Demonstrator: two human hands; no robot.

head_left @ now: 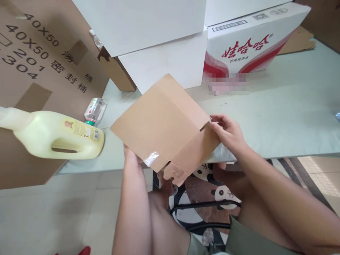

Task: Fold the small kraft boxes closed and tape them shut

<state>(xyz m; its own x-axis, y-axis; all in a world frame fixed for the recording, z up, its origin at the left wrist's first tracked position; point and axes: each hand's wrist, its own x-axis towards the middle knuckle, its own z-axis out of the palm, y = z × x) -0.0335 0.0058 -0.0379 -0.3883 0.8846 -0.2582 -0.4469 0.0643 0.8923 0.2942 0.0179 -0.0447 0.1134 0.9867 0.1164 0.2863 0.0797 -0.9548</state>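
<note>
Your right hand [226, 131] pinches a brown, creased cardboard carton [156, 124], your left hand [130, 155] meets its edge, grip undeterminable, and apparent folding next calls for aligned flaps.

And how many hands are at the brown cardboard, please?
2: the left hand at the lower-left edge of the brown cardboard, partly hidden by it; the right hand at its right side.
</note>
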